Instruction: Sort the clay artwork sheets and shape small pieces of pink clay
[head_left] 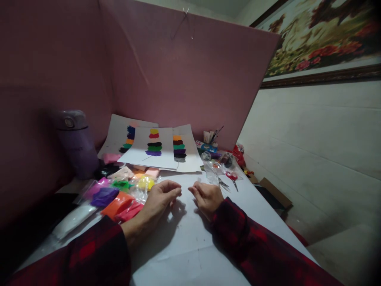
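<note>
My left hand (163,195) is closed, with thumb and index fingertip pressed together above the white tabletop (190,242). Facing it across a small gap, my right hand (207,197) is curled in a pinch. Whatever either pinch may hold is too small to make out. Beside my left hand lie clear packets of soft coloured material that looks like modelling clay: a yellow packet (145,182), a red packet (130,210), an orange packet (118,203) and a purple packet (104,197). Red-handled scissors (232,176) lie beyond my right hand.
Paper sheets with painted colour bands (143,161) lean at the back. A purple bottle (77,147) stands at the left. Brushes (212,136), a blue box (206,147) and small plastic bags (214,167) crowd the back right. Pink panels (184,79) enclose the rear.
</note>
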Available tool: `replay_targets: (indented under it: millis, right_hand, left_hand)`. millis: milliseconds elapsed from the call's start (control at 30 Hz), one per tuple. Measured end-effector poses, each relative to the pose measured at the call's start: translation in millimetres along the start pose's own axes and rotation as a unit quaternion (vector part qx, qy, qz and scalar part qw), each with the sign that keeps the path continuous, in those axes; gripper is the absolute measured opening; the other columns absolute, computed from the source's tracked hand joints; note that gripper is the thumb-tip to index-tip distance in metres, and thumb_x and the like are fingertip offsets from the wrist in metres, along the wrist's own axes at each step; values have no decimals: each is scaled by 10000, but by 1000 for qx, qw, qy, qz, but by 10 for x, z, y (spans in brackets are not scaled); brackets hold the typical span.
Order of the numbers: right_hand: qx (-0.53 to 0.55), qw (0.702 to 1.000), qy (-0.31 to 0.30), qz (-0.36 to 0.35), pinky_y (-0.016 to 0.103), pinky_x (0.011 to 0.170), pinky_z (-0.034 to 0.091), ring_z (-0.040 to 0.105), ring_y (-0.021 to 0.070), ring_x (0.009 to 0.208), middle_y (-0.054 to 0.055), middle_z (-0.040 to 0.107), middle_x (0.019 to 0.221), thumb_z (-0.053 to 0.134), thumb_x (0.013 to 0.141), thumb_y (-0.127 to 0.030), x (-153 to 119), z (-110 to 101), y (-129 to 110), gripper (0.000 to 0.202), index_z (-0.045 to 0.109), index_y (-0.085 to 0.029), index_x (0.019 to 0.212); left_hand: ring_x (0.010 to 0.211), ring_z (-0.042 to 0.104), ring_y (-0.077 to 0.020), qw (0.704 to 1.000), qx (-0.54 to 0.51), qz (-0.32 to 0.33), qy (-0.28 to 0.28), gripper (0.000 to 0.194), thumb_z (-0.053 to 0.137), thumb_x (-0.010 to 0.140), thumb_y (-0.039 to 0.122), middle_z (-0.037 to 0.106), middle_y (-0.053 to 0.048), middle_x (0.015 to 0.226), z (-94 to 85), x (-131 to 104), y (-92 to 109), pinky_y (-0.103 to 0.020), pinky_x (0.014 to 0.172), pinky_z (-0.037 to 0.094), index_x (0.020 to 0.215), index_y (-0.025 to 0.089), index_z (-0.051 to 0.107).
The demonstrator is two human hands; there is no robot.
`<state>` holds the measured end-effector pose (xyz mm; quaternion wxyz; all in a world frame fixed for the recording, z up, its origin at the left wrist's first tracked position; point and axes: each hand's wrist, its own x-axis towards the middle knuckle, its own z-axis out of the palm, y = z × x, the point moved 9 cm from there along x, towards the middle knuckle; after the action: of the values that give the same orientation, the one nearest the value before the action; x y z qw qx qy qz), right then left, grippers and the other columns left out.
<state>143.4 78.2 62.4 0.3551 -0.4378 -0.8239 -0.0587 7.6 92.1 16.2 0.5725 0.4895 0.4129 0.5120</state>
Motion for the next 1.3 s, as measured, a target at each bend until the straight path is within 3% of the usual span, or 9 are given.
replay_targets:
  millis: [133, 267, 467, 967, 1067, 1200, 1300]
  right_hand:
    - [13, 1000, -4, 5, 257, 534, 320, 520, 129, 515, 36, 609, 589, 380, 945, -363, -6, 9, 14, 373, 605, -171, 718]
    - [25, 1000, 12, 7, 257, 530, 325, 517, 132, 509, 38, 599, 582, 378, 943, -367, -10, 18, 39, 375, 601, -169, 716]
    - [43, 999, 27, 10, 249, 528, 341, 520, 130, 494, 31, 577, 555, 354, 951, -370, -15, 44, 77, 395, 587, -167, 704]
    - [40, 997, -27, 60, 249, 542, 351, 554, 135, 516, 32, 595, 570, 370, 932, -378, 6, 113, 173, 406, 579, -171, 652]
    - [99, 992, -19, 81, 248, 557, 377, 561, 131, 526, 41, 607, 606, 375, 932, -395, 13, 89, 180, 438, 567, -168, 610]
    - [192, 969, -14, 157, 237, 498, 385, 528, 108, 448, 16, 571, 536, 409, 921, -458, -28, 117, 274, 469, 564, -169, 586]
    - [232, 958, 8, 170, 236, 489, 399, 513, 99, 438, 13, 565, 534, 430, 912, -469, -42, 90, 274, 471, 579, -161, 588]
  left_hand:
    - [452, 441, -61, 1000, 20, -6, -5, 261, 708, 690, 343, 592, -3, 616, 25, -15, 15, -192, 445, 309, 805, 111, 667]
    - [493, 488, -67, 999, 14, -34, -10, 285, 730, 657, 278, 613, -6, 666, 55, -39, -4, -196, 495, 358, 879, 110, 670]
    - [513, 518, -81, 999, 4, -45, -23, 258, 730, 637, 259, 652, -26, 707, 90, -57, -19, -214, 517, 384, 831, 120, 632]
    - [410, 449, -64, 998, 46, -32, -24, 136, 628, 636, 203, 604, 7, 574, 78, -1, -77, -200, 422, 319, 741, 120, 601]
    - [388, 425, -57, 997, 62, -30, -27, 114, 589, 663, 194, 586, 20, 565, 75, 3, -82, -200, 419, 307, 756, 128, 595]
    - [419, 411, -63, 994, 91, -11, -53, 205, 591, 758, 341, 539, 36, 562, 89, 7, -93, -198, 418, 290, 791, 139, 599]
    - [418, 384, -60, 991, 106, 3, -75, 242, 595, 772, 386, 494, 50, 530, 110, 5, -102, -196, 406, 257, 744, 147, 575]
